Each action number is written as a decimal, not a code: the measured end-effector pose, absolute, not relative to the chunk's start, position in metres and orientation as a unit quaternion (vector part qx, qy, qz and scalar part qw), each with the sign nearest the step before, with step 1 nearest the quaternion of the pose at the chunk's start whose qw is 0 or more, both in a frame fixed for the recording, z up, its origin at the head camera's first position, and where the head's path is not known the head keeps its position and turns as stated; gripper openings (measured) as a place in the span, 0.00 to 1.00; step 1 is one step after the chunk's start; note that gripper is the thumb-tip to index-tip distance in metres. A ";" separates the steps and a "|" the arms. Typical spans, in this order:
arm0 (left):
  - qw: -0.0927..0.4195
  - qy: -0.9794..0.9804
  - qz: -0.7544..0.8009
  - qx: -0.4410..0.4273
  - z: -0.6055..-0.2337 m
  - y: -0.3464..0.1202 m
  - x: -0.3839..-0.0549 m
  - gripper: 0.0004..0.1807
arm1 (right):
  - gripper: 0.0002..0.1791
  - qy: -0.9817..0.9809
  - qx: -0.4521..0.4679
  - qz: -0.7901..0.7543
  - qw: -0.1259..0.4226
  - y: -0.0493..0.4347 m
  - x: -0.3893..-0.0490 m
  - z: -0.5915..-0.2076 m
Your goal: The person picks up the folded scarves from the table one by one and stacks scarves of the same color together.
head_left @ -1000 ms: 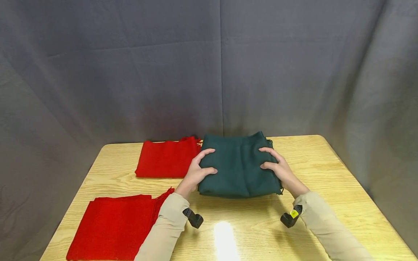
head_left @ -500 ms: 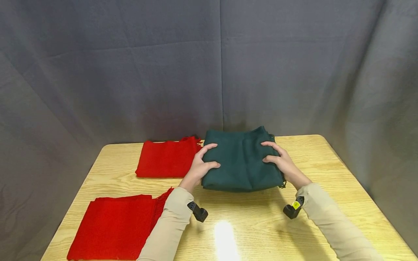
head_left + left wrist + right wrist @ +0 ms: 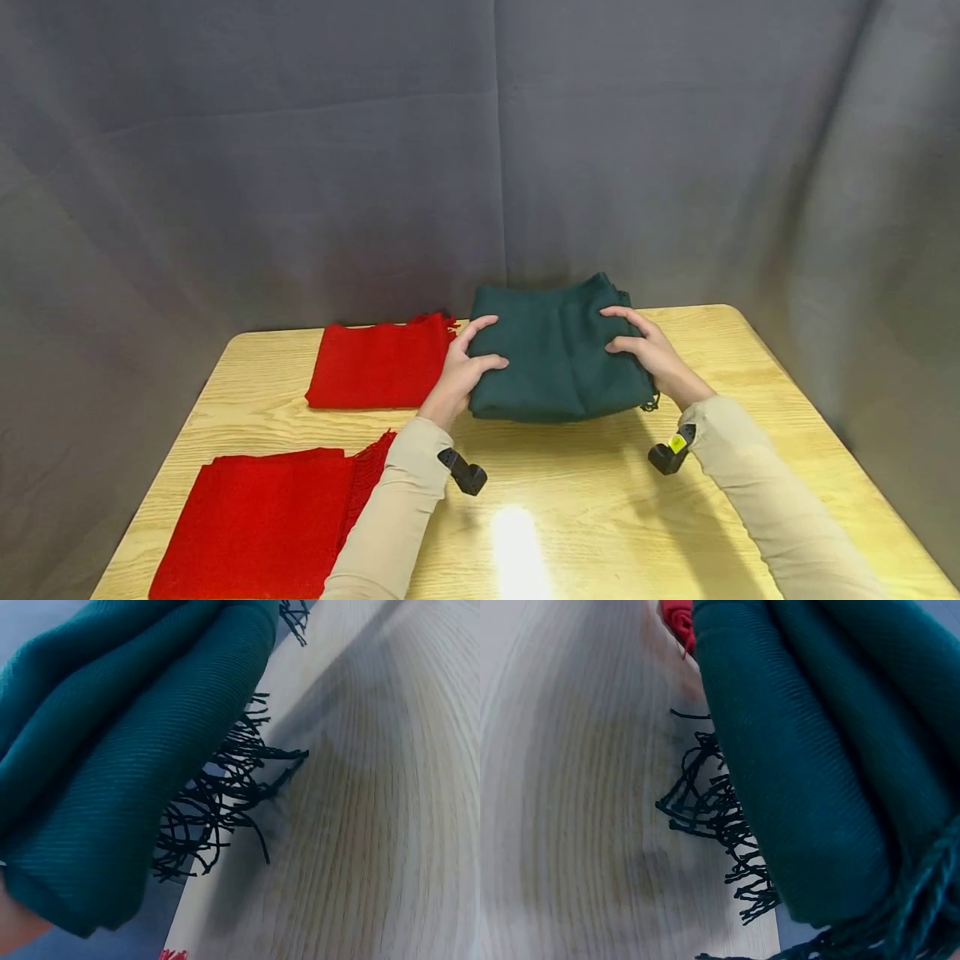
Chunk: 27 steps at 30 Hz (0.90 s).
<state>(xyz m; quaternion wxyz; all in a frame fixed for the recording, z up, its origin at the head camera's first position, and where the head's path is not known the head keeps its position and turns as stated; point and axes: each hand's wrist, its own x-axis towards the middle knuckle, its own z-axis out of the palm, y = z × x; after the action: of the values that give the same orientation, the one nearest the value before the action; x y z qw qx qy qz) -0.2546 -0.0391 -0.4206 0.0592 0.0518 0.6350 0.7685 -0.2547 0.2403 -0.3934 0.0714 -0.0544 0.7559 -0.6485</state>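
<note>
A folded dark green scarf (image 3: 551,358) with knotted fringe is held over the back of the table between both hands. My left hand (image 3: 461,371) grips its left edge, thumb and index finger on top and the other fingers hidden beneath. On the opposite edge my right hand (image 3: 652,354) grips it the same way. In the left wrist view the green scarf's thick folds (image 3: 150,742) show, with dark fringe (image 3: 225,795) dangling over the wood. The right wrist view shows its layered folds (image 3: 802,765) and more hanging fringe (image 3: 720,817).
A folded red scarf (image 3: 378,367) lies at the back left, close beside my left hand. Another folded red scarf (image 3: 255,525), fringed on its right side, lies at the front left by my left sleeve. Grey curtains (image 3: 300,167) hang behind and beside the wooden table (image 3: 585,533).
Both hands have carried the green scarf farther toward the back of the table, with a slight shift to the right. The red scarves have stayed where they were on the table.
</note>
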 end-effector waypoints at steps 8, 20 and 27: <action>0.066 0.607 0.791 0.040 -0.426 -0.040 -0.265 0.35 | 0.28 0.761 -0.048 -0.642 0.075 0.239 -0.268 -0.393; 0.065 0.579 0.812 0.025 -0.437 -0.042 -0.277 0.38 | 0.30 0.739 -0.018 -0.663 0.117 0.238 -0.285 -0.400; 0.058 0.589 0.806 0.005 -0.448 -0.041 -0.283 0.39 | 0.32 0.743 -0.013 -0.658 0.120 0.238 -0.294 -0.410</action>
<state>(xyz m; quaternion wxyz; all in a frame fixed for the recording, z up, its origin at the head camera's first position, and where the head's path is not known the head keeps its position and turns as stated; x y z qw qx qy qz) -0.2832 -0.0413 -0.4479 0.0578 0.0050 0.5885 0.8064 -0.2940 0.2381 -0.4095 0.1201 -0.0134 0.7431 -0.6582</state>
